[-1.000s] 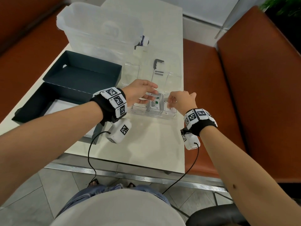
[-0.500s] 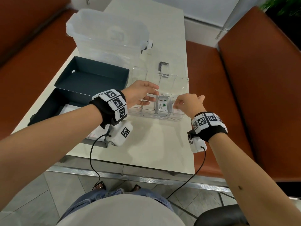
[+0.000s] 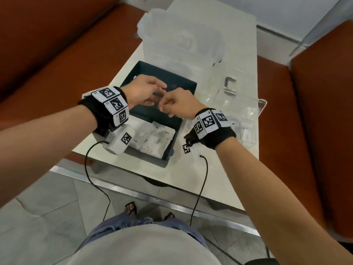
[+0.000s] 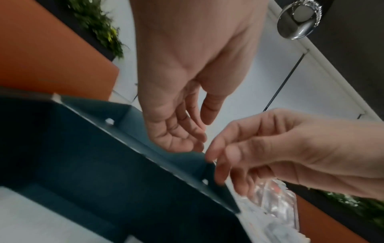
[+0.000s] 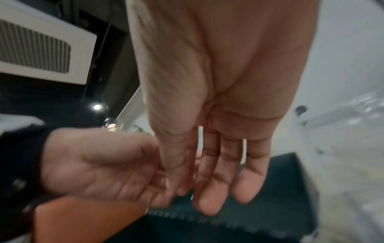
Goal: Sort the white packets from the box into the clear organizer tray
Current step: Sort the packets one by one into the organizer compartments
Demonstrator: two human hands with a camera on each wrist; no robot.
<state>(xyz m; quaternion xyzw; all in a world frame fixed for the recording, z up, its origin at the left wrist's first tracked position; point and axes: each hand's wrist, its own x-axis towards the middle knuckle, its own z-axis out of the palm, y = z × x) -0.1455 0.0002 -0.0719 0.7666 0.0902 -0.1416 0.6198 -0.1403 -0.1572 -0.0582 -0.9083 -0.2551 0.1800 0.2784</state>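
left hand (image 3: 142,90): fingers loosely extended, nothing held, above the dark box (image 3: 170,119). right hand (image 3: 178,105): fingers relaxed and slightly bent, nothing held, just beside the left hand over the same box. white packets (image 3: 154,138): lying in the box's near compartment. clear organizer tray (image 3: 246,119): on the white table (image 3: 191,169), right of the box, holding a packet at its near end.

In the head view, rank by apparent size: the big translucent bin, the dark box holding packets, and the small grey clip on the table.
1. Translucent bin, largest.
2. Dark box, partly hidden by the wrists, so its rank against the bin is unsure.
3. Grey clip, clearly smallest.
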